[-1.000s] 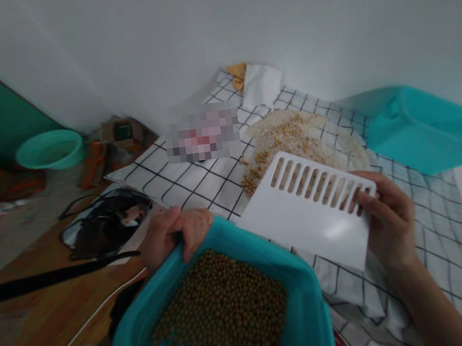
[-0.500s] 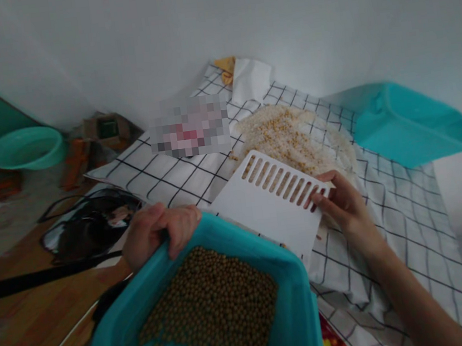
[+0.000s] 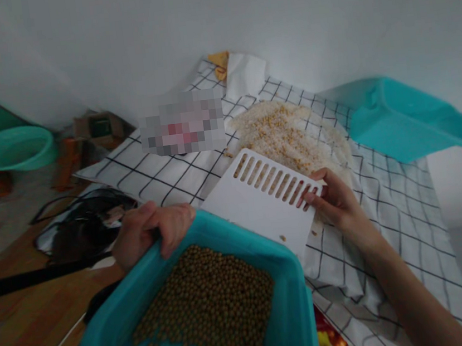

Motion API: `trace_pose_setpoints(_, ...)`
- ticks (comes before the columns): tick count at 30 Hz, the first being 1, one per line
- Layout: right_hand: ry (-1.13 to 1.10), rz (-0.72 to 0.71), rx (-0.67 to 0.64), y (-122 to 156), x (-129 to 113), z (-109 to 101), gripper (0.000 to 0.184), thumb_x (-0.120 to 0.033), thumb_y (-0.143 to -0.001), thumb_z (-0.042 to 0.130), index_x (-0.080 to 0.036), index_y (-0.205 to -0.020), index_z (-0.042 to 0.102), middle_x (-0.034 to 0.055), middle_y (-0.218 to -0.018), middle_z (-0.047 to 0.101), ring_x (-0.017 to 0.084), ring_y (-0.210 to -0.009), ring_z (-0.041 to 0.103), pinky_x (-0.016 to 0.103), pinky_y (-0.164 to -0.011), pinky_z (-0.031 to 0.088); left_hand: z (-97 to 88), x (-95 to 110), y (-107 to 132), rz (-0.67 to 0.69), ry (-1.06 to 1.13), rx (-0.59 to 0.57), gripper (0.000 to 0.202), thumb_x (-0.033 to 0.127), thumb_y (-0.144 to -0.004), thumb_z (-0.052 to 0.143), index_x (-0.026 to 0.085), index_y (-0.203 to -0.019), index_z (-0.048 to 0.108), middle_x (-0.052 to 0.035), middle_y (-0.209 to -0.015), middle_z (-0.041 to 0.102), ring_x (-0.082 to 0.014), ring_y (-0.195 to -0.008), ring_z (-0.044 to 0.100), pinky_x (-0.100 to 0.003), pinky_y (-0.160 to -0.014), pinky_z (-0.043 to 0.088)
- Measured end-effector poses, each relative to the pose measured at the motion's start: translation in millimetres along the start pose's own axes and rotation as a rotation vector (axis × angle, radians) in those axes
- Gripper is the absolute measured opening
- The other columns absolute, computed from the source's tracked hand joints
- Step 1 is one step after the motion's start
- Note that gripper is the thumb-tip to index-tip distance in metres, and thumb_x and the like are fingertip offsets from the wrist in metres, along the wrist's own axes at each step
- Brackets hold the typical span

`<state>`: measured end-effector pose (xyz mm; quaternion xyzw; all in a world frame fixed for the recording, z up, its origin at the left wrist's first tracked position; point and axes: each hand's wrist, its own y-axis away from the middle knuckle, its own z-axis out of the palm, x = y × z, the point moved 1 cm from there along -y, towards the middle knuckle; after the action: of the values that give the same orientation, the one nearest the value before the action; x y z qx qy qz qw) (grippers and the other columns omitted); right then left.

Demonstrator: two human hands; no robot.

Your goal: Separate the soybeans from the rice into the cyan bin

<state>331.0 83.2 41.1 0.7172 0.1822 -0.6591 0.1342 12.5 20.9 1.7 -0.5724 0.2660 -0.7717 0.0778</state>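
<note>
My left hand (image 3: 154, 230) is closed over the far left rim of a teal plastic tub (image 3: 292, 278). Round brown beans (image 3: 213, 304) cover much of the tub's floor, leaving a bare patch at the near left. Between finger and thumb, my right hand (image 3: 338, 204) pinches the slotted end of a flat white plastic board (image 3: 256, 209). The board's plain edge lies against the tub's far rim, and a single bean (image 3: 282, 238) shows near that edge. Beyond the slots, a pale grain heap (image 3: 280, 127) mixed with yellow kernels is spread on the checked cloth (image 3: 164, 175).
A second teal tub (image 3: 410, 123) stands tilted at the right. White paper (image 3: 246, 75) lies at the back, near a blurred-out patch (image 3: 183, 125). To the left are a dark bag (image 3: 81, 228), a green basin (image 3: 15, 150) and a cardboard box (image 3: 101, 127).
The whole scene sits slightly further left in view. Both hands keep their grips on the tub and the board. The bean near the board's lower edge shows more plainly now.
</note>
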Motion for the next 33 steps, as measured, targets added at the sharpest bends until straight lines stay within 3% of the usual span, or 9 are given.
trace_pose_setpoints(10,0.02,-0.063,0.09,0.4,-11.1,0.6,0.022,-0.037,-0.092,0.077,-0.027,-0.094,0.057,-0.0044,-0.075,0.075,0.013,-0.063,0.07,0.023,-0.057,0.057,-1.0,-1.9,-0.4,0.037,0.016,-0.021,0.07,0.037,-0.11,0.016,0.021,-0.053,0.053,-0.0007,-0.036,0.045,-0.016,-0.035,0.038,-0.038,-0.057,0.036)
trace_pose_setpoints(15,0.011,-0.043,0.067,1.8,-9.9,1.6,0.025,-0.038,-0.091,0.078,-0.027,-0.096,0.055,-0.0044,-0.075,0.074,0.013,-0.062,0.069,0.023,-0.055,0.056,-3.8,-2.4,-2.5,0.065,0.032,-0.089,0.068,0.038,-0.11,0.016,0.02,-0.055,0.052,-0.0002,-0.038,0.047,-0.0143,-0.037,0.041,-0.038,-0.059,0.037)
trace_pose_setpoints(21,0.0,-0.058,0.025,5.4,-6.7,1.2,0.018,-0.031,-0.094,0.075,-0.028,-0.1,0.059,-0.0045,-0.078,0.075,0.013,-0.064,0.069,0.023,-0.059,0.057,-1.7,-2.8,-0.6,0.049,0.044,-0.045,0.069,0.035,-0.109,0.011,0.02,-0.054,0.049,-0.0002,-0.039,0.046,-0.0137,-0.037,0.041,-0.038,-0.058,0.036)
trace_pose_setpoints(26,0.085,-0.124,0.218,2.1,-5.3,-6.4,0.015,-0.032,-0.092,0.075,-0.028,-0.098,0.061,-0.0043,-0.076,0.071,0.015,-0.065,0.068,0.026,-0.061,0.055,-2.9,-4.3,0.2,0.048,0.033,-0.06,0.065,0.038,-0.109,0.023,0.019,-0.055,0.051,0.0001,-0.038,0.047,-0.0143,-0.036,0.04,-0.037,-0.058,0.036)
trace_pose_setpoints(33,0.218,-0.23,0.562,-1.3,-4.9,-25.9,0.02,-0.031,-0.091,0.074,-0.027,-0.104,0.06,-0.0028,-0.077,0.067,0.016,-0.066,0.064,0.03,-0.066,0.049,1.7,-1.2,-0.2,0.036,0.062,-0.004,0.067,0.034,-0.109,0.016,0.019,-0.053,0.05,0.0001,-0.038,0.045,-0.0142,-0.036,0.038,-0.038,-0.058,0.036)
